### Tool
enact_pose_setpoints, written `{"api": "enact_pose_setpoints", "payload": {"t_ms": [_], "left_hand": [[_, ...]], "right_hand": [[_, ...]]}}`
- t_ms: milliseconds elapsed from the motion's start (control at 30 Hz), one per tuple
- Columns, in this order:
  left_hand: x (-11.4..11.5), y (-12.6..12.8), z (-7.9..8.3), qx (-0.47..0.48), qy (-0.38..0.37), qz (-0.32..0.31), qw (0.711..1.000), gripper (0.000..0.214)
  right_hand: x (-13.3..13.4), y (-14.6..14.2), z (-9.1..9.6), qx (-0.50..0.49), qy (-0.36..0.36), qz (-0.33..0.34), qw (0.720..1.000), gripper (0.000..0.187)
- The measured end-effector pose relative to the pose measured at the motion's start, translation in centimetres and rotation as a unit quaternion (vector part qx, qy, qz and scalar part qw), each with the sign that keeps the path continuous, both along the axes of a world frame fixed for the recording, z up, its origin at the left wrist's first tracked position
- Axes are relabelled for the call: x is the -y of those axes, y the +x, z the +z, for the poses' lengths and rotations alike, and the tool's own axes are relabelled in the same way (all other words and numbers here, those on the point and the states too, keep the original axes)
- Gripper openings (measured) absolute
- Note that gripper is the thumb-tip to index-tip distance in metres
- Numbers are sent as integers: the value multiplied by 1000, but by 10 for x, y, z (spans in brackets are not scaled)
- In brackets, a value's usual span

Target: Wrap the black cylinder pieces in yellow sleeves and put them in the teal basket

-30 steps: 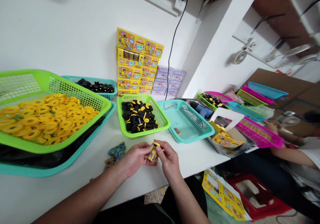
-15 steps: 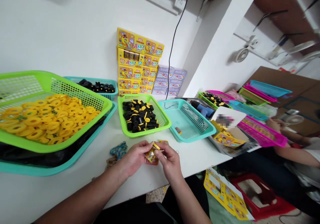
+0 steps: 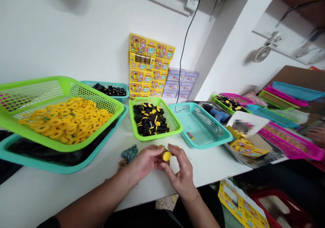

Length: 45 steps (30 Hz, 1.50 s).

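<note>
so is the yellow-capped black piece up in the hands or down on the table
Up: the yellow-capped black piece is held between the left hand and the right hand, off the white table.

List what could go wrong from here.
The yellow-capped piece, small and held between the left hand and right hand, could slip and roll across the smooth table. The green basket of yellow rings sits tilted on the teal tray, so a bump might slide it and spill them.
</note>
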<state>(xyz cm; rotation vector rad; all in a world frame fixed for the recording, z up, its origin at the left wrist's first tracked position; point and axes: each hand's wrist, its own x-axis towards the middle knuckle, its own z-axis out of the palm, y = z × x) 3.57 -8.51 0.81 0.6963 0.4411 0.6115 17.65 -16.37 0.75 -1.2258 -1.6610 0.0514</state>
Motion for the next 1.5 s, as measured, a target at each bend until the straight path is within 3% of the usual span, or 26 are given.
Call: {"api": "enact_pose_setpoints", "payload": {"t_ms": [133, 400, 567, 867, 967, 1133, 1333, 1500], "left_hand": [[-2, -1, 6, 28, -10, 39, 999, 20], [-3, 1, -4, 43, -95, 33, 994, 22], [-1, 4, -9, 45, -105, 18, 993, 22], [1, 5, 0, -2, -108, 45, 993, 23], [4, 5, -3, -9, -107, 47, 993, 24], [4, 5, -9, -1, -105, 37, 994, 20], [2, 3, -4, 25, -130, 27, 991, 10], [2, 4, -3, -8, -120, 45, 992, 14]], "right_hand": [[-3, -2, -9, -55, -8, -49, 997, 26], [-7, -6, -15, 132, 68, -60, 987, 38], [-6, -6, -19, 50, 58, -72, 994, 41], [-8, -5, -18, 78, 46, -29, 995, 41], [-9, -5, -20, 43, 41, -37, 998, 38], [-8, 0, -21, 109, 74, -50, 990, 37], [-4, 1, -20, -3, 29, -50, 998, 32], [-6, 0, -25, 22, 58, -47, 997, 35]]}}
